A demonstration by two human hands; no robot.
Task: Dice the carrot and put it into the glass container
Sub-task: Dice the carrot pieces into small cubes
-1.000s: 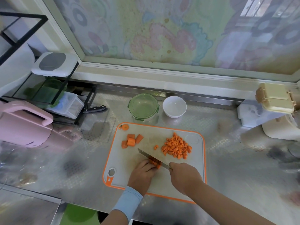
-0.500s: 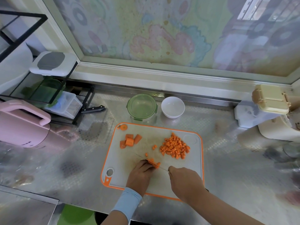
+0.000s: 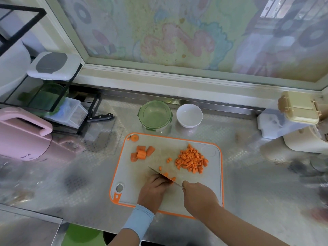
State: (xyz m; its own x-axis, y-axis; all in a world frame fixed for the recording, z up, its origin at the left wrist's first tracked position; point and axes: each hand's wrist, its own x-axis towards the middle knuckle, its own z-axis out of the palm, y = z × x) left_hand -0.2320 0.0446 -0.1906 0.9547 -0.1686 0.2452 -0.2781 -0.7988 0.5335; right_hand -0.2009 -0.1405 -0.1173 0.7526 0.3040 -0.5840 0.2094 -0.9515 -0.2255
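pointing far-left, knife [image 3: 157,172] slants over carrot [image 3: 172,179] (left hand [image 3: 152,190] holding)

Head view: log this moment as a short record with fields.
board: orange-edged cutting board on the metal counter
diced: pile of carrot dice on the board's right side
uncut: carrot chunks at the board's far left
left hand: holds the carrot piece being cut
right hand: grips the knife, blade at that piece
container: glass container beyond the board, no carrot visible inside
bowl: white bowl right of the container
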